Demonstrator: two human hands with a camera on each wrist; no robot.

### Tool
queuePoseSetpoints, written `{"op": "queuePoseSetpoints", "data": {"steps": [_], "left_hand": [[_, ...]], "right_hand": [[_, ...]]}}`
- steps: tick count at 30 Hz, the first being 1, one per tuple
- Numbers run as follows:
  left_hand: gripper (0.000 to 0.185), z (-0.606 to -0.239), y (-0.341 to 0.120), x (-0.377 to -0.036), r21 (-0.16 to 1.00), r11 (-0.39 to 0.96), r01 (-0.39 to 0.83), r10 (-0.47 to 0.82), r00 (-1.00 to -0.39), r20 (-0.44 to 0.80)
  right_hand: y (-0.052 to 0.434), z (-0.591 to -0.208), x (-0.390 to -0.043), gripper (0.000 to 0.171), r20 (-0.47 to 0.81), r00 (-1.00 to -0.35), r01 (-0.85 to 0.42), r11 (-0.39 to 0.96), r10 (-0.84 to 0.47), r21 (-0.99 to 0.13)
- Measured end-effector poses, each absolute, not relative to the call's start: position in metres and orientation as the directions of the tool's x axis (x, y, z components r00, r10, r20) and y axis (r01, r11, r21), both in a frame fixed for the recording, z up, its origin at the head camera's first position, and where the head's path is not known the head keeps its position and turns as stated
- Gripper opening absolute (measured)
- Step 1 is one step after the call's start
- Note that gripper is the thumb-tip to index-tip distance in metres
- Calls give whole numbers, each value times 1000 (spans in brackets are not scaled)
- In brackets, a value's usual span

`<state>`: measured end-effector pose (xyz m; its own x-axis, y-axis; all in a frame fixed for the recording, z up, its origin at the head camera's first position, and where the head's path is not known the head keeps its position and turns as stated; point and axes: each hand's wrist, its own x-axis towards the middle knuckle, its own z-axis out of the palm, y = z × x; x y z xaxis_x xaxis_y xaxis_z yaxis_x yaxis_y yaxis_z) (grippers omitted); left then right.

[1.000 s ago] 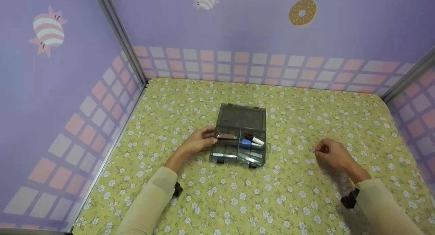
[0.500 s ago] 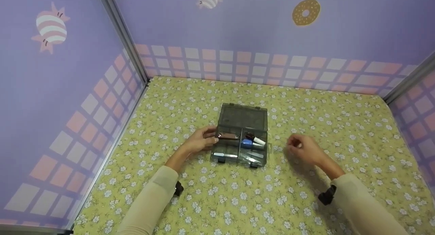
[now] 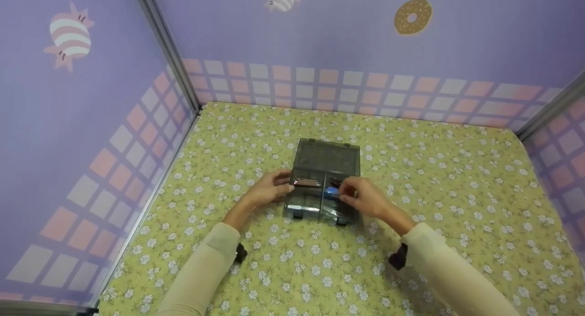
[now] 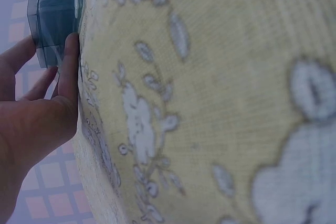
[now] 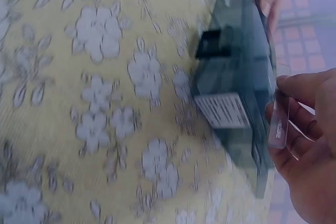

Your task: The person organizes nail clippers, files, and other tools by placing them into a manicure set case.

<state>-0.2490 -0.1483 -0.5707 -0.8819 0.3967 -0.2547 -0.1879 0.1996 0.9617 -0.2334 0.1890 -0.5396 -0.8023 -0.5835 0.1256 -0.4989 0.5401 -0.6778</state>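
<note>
An open, dark see-through plastic organizer box [image 3: 327,183] sits on the flowered cloth, its lid [image 3: 327,157] folded back. My left hand [image 3: 269,189] touches its left side, thumb in front and fingers farther back. Inside, a brown item with metal ends [image 3: 307,182] lies in the left part and a blue bottle [image 3: 331,192] in the right. My right hand [image 3: 364,197] is over the right part, hiding a white cap. The right wrist view shows it with thumb and curled fingers around a clear flat plastic strip [image 5: 280,111] with faint print, at the box's rim.
The cloth [image 3: 256,270] covers the whole table. Patterned purple walls [image 3: 320,41] stand at the back and sides, joined by metal corner posts [image 3: 171,55]. Two black latches [image 5: 212,44] stick out from the box's front, and a white label [image 5: 223,110] is on its right side.
My right hand has come leftward from the open cloth to the right part of the box, covering the white cap. The left hand and the box stay in place.
</note>
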Motion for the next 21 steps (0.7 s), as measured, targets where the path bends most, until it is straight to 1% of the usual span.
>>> {"op": "queuePoseSetpoints", "data": {"steps": [7,13,18,21], "left_hand": [[63,-571,-145,-251,964,191,-185,399,-883,-249],[65,-572,-142,-252,963,195,-186,399,-882,-252],[62,-567,-145,-244,949,211,-233,338,-894,-294],[62,-555,-144,-240,938,288,-191,265,-925,-270]], "right_hand": [[177,-541,-227,3,128,-782,-528,538,-610,-657],[186,-539,-223,13,133,-801,-522,573,-584,-632],[201,-523,-222,21,105,-794,-523,584,-599,-621],[213,-508,-223,27,90,-771,-534,564,-630,-630]]}}
